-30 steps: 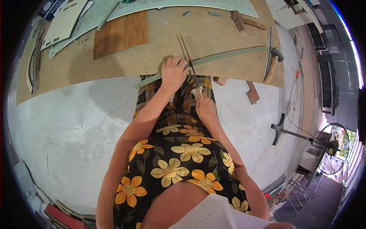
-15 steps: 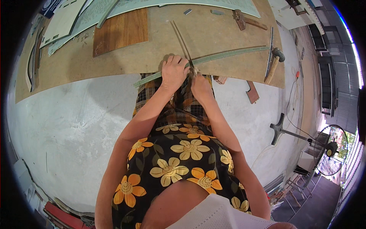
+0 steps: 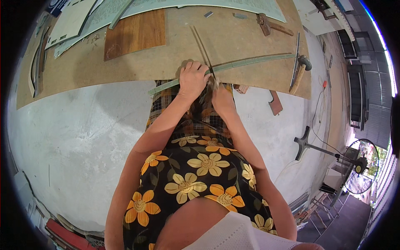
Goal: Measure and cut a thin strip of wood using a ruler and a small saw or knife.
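Note:
A long, pale green strip (image 3: 254,61) with evenly spaced cross lines lies slantwise over the near edge of the table, its left end jutting past the edge. My left hand (image 3: 192,79) is closed over the strip, pressing it to the tabletop. Just right of those fingers, my right hand (image 3: 223,99) grips the handle of a narrow, dark saw (image 3: 205,52). The saw's thin blade crosses the strip and points away from me. My fingers partly hide the handle and the spot where blade and strip meet.
A brown wooden board (image 3: 135,35) and pale green panels (image 3: 200,3) lie at the back left. To the right are a hammer (image 3: 273,27), a mallet (image 3: 301,73) and a thin metal bar (image 3: 294,58). A standing fan (image 3: 360,166) is at far right.
My right hand and the saw have moved slightly toward me across the strip. My left hand stays pressed on the strip. The whole view has shifted a little.

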`<action>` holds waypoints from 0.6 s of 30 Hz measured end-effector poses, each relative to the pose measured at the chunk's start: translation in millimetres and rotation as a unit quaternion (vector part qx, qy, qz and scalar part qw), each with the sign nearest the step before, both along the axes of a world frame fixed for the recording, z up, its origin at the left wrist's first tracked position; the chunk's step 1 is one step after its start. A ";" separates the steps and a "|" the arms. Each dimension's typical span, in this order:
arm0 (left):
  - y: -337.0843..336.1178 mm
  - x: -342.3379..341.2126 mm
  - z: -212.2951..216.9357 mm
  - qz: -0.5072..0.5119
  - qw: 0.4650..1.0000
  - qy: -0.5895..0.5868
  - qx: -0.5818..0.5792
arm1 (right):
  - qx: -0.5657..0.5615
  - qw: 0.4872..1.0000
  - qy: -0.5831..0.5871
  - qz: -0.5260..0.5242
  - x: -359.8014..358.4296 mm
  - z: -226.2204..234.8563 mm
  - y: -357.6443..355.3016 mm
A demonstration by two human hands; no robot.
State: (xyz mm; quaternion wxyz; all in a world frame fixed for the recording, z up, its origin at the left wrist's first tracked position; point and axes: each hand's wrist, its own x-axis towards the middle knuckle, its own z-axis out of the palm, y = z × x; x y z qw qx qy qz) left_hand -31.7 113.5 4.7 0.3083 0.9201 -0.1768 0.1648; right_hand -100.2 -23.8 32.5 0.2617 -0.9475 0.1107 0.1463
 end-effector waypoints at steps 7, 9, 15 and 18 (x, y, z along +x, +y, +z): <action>4.4 -2.0 -0.2 0.005 1.000 0.007 -0.004 | 0.007 0.998 -0.060 0.030 -54.0 -7.4 -3.8; 5.6 1.3 0.5 0.008 1.000 0.006 -0.001 | 0.032 0.992 -0.110 0.054 -67.3 -2.1 -8.1; -0.2 0.2 1.5 -0.003 1.000 0.004 0.001 | 0.011 1.000 -0.018 0.001 -6.0 -8.0 -3.4; -1.2 0.5 2.7 0.004 1.000 -0.016 0.005 | -0.003 0.999 -0.031 0.019 10.5 -6.3 2.5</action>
